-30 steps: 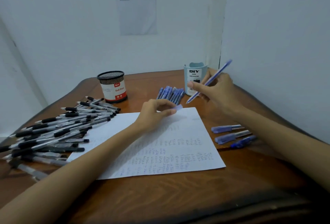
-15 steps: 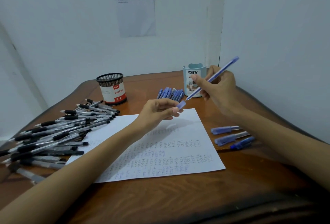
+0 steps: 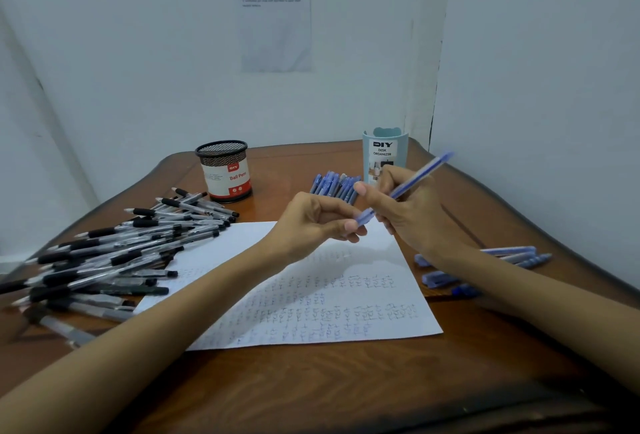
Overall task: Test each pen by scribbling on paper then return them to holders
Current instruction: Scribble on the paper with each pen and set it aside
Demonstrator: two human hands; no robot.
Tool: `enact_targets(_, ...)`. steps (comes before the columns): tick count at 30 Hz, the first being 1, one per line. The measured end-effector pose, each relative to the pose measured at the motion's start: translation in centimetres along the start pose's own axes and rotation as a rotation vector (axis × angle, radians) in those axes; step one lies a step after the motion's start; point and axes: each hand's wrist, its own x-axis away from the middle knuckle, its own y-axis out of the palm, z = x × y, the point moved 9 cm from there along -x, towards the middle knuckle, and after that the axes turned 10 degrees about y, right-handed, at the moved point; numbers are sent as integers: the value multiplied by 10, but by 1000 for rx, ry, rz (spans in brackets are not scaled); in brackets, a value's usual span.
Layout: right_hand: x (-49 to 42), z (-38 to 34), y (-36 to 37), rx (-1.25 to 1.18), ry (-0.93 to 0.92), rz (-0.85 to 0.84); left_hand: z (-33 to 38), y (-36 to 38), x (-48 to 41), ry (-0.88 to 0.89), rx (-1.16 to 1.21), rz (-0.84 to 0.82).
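Above the far edge of the paper [image 3: 381, 312], a blue pen [image 3: 410, 187] is held at a slant, with its back end raised toward the wall corner and its writing end lowered toward the sheet. The barrel is gripped by the right hand [image 3: 415, 222], whose thumb and fingers are curled round it in a writing hold. The cap [image 3: 364, 217] at the low end is pinched between the thumb and fingertips of the left hand [image 3: 308, 222]. Whether the cap is being pulled off or pushed on cannot be told. Either way, the barrel is judged to be steadied by one hand so that the small piece can be worked by the other.

The thin white paper is laid flat on the table [image 3: 346, 392], a glossy brown wooden top with curved edges. Its near half is filled with rows of small blue scribbles.

A heap of black pens [image 3: 121, 253], with clear barrels and dark rubber grips, is spread at the left, partly over the sheet's edge and near the black holder [image 3: 223, 170], a round wire-mesh cup with a red and white label. A tight row of blue pens [image 3: 334, 186] is laid just beside the pale blue holder [image 3: 384, 153], which is smooth plastic. Three more blue pens [image 3: 512, 255] are set apart at the right, partly hidden by the forearm. Sorting by colour is judged to be the reason, each group being kept by its own holder. No pens are seen standing in either holder.
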Motion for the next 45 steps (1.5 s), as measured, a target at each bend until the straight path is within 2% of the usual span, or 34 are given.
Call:
enact_targets(5,0,-10,4,47,-44,-41,0,7,2,-31,123,-80)
enact_targets(8,-2,-11,10,69,-5,-87,-2,14,2,-71,123,-183)
enact_targets(11,-5,-5,11,40,72,-136,-7,0,-4,-91,-26,-196)
enact_targets(15,-13,-6,4,115,55,-148,-24,-30,-2,-153,-370,-227)
enact_targets(17,-24,-7,4,284,34,-105,-35,-43,8,-167,-673,-309)
enact_targets(19,-41,-1,11,619,-26,-90,-43,-52,22,-151,-882,-359)
enact_targets(21,-58,18,29,1002,-55,-165,-50,-56,35,-154,-919,-370)
enact_targets(23,-73,40,48,1277,-90,-238,-50,-59,41,-130,-914,-352)
enact_targets(26,-91,65,67,1542,-92,-272,-44,-55,40,-64,-912,-321)
enact_targets(29,-96,86,79,1690,-60,-373,-45,-53,39,-44,-908,-321)
enact_targets(32,-97,97,78,1681,-41,-415,-48,-53,39,-53,-877,-349)
enact_targets(36,-93,76,52,1446,3,-319,-50,-53,40,-48,-875,-358)
enact_targets(38,-82,60,26,1302,114,-332,-50,-52,40,-39,-881,-362)
enact_targets(39,-73,54,15,1243,181,-405,-50,-52,39,-39,-885,-366)
enact_targets(43,-11,47,-25,1094,501,-889,-50,-51,39,-52,-905,-384)
enact_targets(45,16,46,-47,1069,598,-975,-51,-50,39,-55,-911,-390)
